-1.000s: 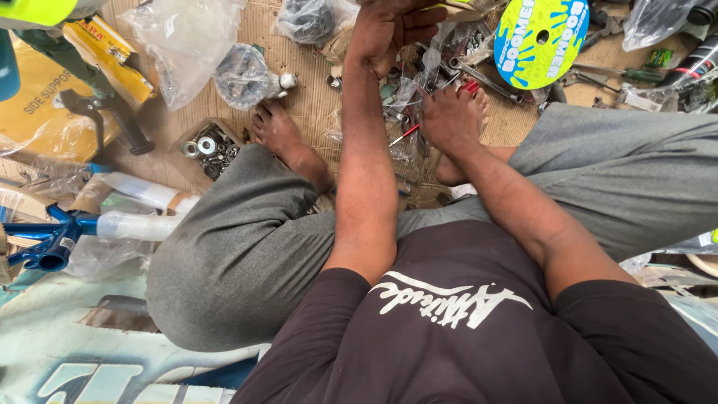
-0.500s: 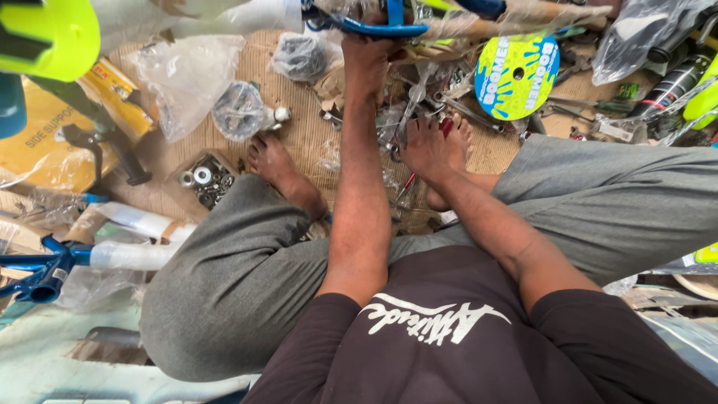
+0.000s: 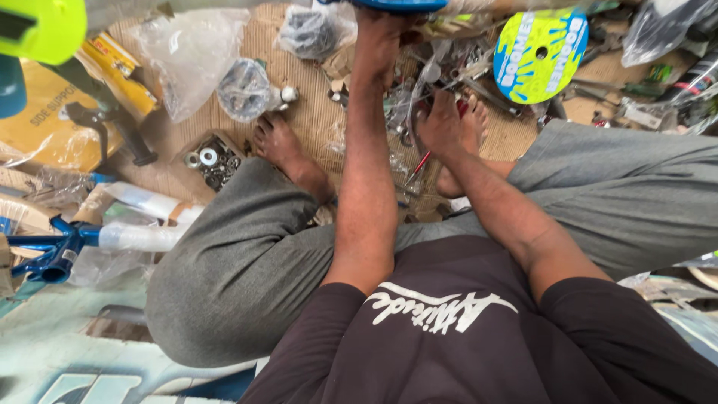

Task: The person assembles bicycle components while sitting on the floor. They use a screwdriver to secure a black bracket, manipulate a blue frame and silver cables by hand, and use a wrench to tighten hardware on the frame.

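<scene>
**Sitting on the mat among loose parts**

I sit on a woven mat (image 3: 314, 120) spread on the floor, legs folded, both arms stretched forward. My left hand (image 3: 380, 34) reaches to the top edge of the view and sits right under a blue metal part (image 3: 400, 4); it looks closed around it, though the edge cuts off the grip and I cannot tell for sure. My right hand (image 3: 443, 127) lies low by my right foot, fingers down in a tangle of small metal hardware (image 3: 449, 71); I cannot tell whether it is closed on anything. A red-handled tool (image 3: 420, 166) lies just beside that wrist.

The mat is crowded. A small cardboard box of washers and nuts (image 3: 212, 159) sits by my left foot (image 3: 278, 142). Beyond it are clear plastic bags (image 3: 191, 52), one holding a dark round piece (image 3: 243, 90). A round blue and yellow-green disc (image 3: 540, 54) lies to the right. On the left are yellow cardboard (image 3: 52, 127), a black stand (image 3: 112, 127), a blue frame (image 3: 52, 251) with wrapped tubes, and a bright yellow-green piece (image 3: 41, 26) in the corner.
</scene>
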